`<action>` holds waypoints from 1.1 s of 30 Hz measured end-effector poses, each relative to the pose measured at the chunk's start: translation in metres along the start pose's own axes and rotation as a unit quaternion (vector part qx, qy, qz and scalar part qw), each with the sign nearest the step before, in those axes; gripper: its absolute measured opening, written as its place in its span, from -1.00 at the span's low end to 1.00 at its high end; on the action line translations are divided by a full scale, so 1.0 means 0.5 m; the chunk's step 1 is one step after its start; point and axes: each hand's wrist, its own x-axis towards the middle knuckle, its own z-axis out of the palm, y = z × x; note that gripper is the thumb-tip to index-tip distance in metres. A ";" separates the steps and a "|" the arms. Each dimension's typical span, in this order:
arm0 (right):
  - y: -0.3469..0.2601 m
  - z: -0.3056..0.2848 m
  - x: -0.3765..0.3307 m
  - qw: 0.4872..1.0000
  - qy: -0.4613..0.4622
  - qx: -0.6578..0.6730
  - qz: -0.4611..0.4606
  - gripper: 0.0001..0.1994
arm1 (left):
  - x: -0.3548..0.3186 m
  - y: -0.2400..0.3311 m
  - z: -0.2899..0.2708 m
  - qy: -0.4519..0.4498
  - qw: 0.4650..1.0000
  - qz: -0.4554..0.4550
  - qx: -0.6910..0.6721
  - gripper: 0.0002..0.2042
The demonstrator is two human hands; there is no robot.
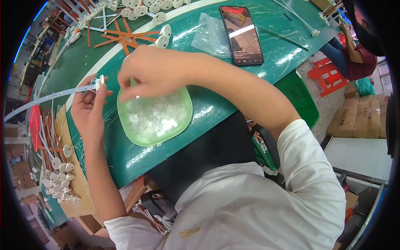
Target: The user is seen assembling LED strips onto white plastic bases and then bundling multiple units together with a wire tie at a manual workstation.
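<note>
The left hand (88, 110) pinches a white connector (99, 84) between thumb and fingers, to the left of the bowl (139, 141). A pale strip (58, 95) runs off it leftward; if its far end is loose, its weight could twist the connector in that pinch or strain the joint. The right hand (152, 71) is blurred above the bowl's far side, fingers bent; I cannot tell whether they grip anything. The clear bits (156, 116) below look small and slick, so several could come up together, or one slip away. A low wrist could catch the rim and spill them over the table (216, 100). Farther out, the lit phone (243, 37), beside a clear bag (210, 35), could draw the eyes away.
</note>
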 end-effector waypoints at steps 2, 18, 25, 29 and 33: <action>-0.008 -0.004 -0.005 0.990 -0.138 0.018 0.002 -0.86 | 0.003 -0.009 -0.017 0.013 0.999 -0.025 -0.043 -0.64; -0.007 -0.004 0.002 0.987 -0.135 0.086 -0.020 -0.92 | 0.003 -0.001 -0.005 -0.022 0.987 -0.065 -0.144 -0.61; -0.001 0.015 0.013 0.985 0.075 0.151 0.035 -0.90 | -0.002 0.011 -0.006 -0.035 0.964 -0.062 -0.258 -0.56; -0.021 0.030 0.011 0.962 0.109 0.231 0.097 -0.91 | -0.012 0.022 0.004 -0.037 0.948 -0.056 -0.310 -0.55; -0.035 0.029 0.008 0.949 0.109 0.258 0.141 -0.91 | -0.016 0.028 0.002 -0.043 0.944 -0.066 -0.319 -0.57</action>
